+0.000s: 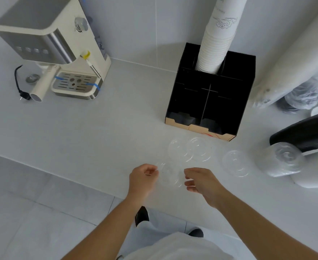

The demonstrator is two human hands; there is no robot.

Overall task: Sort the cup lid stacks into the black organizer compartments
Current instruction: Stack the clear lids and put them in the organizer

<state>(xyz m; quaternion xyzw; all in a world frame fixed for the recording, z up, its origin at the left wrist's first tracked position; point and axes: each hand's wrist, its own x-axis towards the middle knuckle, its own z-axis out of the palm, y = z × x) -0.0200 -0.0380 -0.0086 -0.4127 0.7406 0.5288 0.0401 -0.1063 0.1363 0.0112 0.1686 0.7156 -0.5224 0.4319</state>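
A clear flat cup lid (170,175) lies near the counter's front edge, between my two hands. My left hand (142,178) pinches its left rim and my right hand (201,182) touches its right rim with the fingertips. Two more clear lids (191,149) overlap just in front of the black organizer (209,94). A small stack of clear dome lids (236,163) sits to their right. The organizer's front compartments look dark and mostly bare; a tall stack of white paper cups (218,38) stands in its back section.
A cream espresso machine (55,45) stands at the back left with its plug lying beside it. At the right lie a sleeve of clear lids (279,159), a black sleeve (304,130) and long wrapped cup sleeves (293,59). The counter edge runs diagonally below my hands.
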